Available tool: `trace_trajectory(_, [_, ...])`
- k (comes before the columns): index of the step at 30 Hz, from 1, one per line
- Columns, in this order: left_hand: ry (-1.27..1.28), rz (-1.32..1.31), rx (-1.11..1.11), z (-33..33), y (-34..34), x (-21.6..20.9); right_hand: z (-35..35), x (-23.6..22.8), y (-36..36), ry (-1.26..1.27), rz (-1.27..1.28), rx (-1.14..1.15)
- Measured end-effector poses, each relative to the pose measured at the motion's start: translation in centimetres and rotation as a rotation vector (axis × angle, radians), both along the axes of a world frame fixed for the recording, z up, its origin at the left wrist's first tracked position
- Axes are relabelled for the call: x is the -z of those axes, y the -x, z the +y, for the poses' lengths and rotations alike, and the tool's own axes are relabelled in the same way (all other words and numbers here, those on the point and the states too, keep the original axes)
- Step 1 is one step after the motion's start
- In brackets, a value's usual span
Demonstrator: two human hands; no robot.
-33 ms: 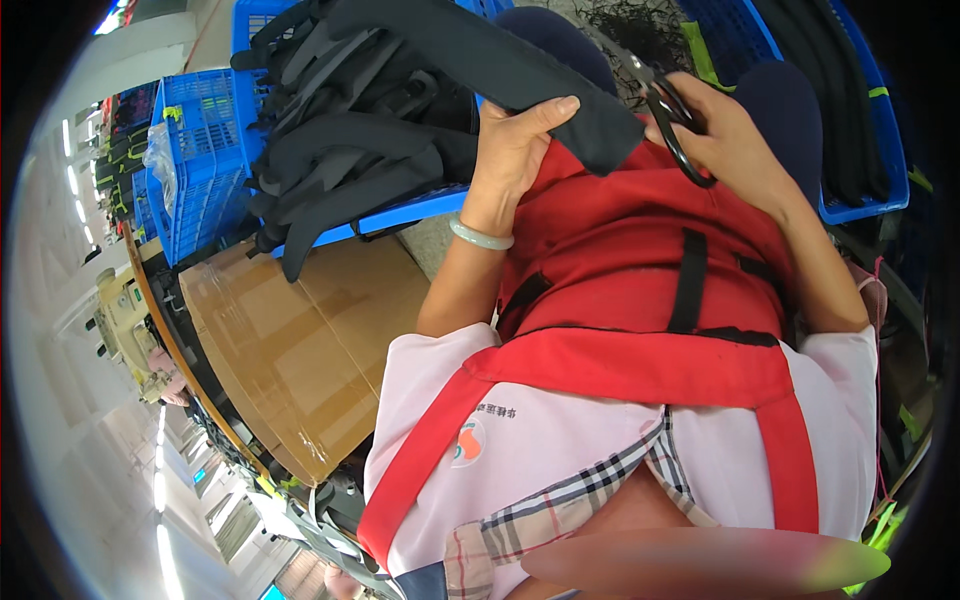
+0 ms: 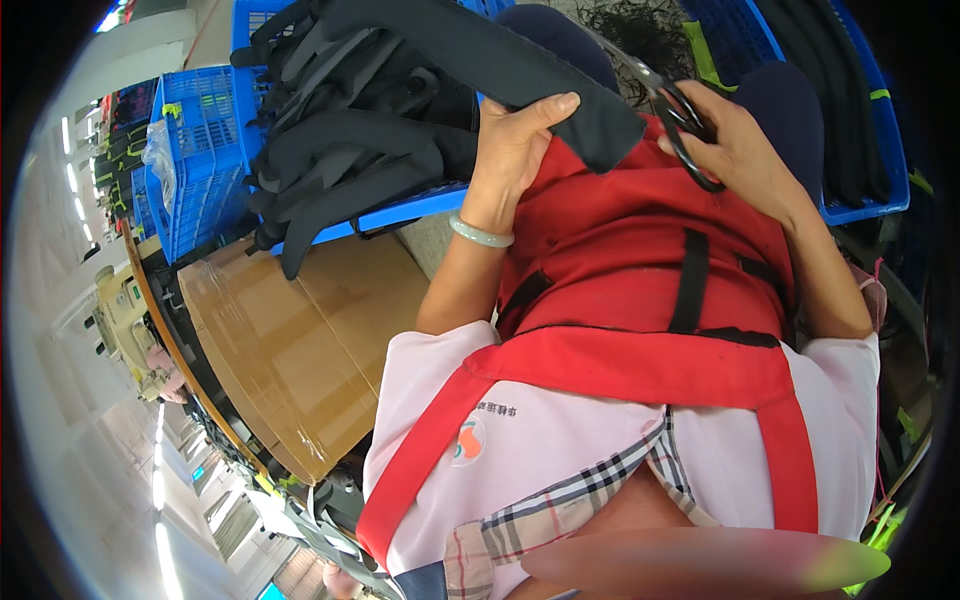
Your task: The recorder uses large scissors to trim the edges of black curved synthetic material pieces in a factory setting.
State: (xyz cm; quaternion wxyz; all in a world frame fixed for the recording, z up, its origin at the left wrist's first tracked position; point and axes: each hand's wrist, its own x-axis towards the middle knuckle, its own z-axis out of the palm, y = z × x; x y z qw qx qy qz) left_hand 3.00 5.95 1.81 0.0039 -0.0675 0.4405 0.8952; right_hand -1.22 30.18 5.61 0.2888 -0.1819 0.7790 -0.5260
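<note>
My left hand (image 2: 515,145) is closed on a long dark grey fabric strip (image 2: 605,125), thumb lying on top of it near its cut end. The strip runs up and left toward a heap of similar strips (image 2: 350,150). In my right hand (image 2: 745,150) is a pair of scissors (image 2: 652,82) with black handle loops, its metal blades pointing up and left past the far edge of the strip. The fingers of that hand sit in and around the loops, just right of the strip's end. Whether the blades are apart is hard to make out.
The heap lies in a blue crate (image 2: 400,205) at the left, above a taped cardboard box (image 2: 310,340). Another blue crate (image 2: 205,190) stands beyond. At the far right a blue crate (image 2: 865,208) holds long dark strips. Dark scraps (image 2: 640,25) lie on the floor ahead.
My right hand and the scissors have shifted slightly to the right, and its fingertips have come away from the strip's end. My left hand and the strip have hardly moved.
</note>
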Motion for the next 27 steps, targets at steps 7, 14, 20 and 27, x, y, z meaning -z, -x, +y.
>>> trace_trajectory(7, [0.008, 0.05, 0.012, -0.5, 0.3, 0.7, 2.2, -0.1, -1.3, -0.08, 0.185, -0.17])
trace_trajectory(14, [-0.005, 0.025, 0.037, -0.2, -0.5, 0.2, 1.5, -0.7, -1.2, -0.144, 0.038, -0.229])
trace_trajectory(20, [-0.054, 0.026, 0.061, 0.0, -0.3, 0.4, 1.5, 0.5, -1.0, -0.136, -0.051, -0.264])
trace_trajectory(27, [-0.056, 0.037, 0.095, -0.2, -0.2, 0.9, 1.0, 0.4, -1.6, -0.037, 0.049, -0.238])
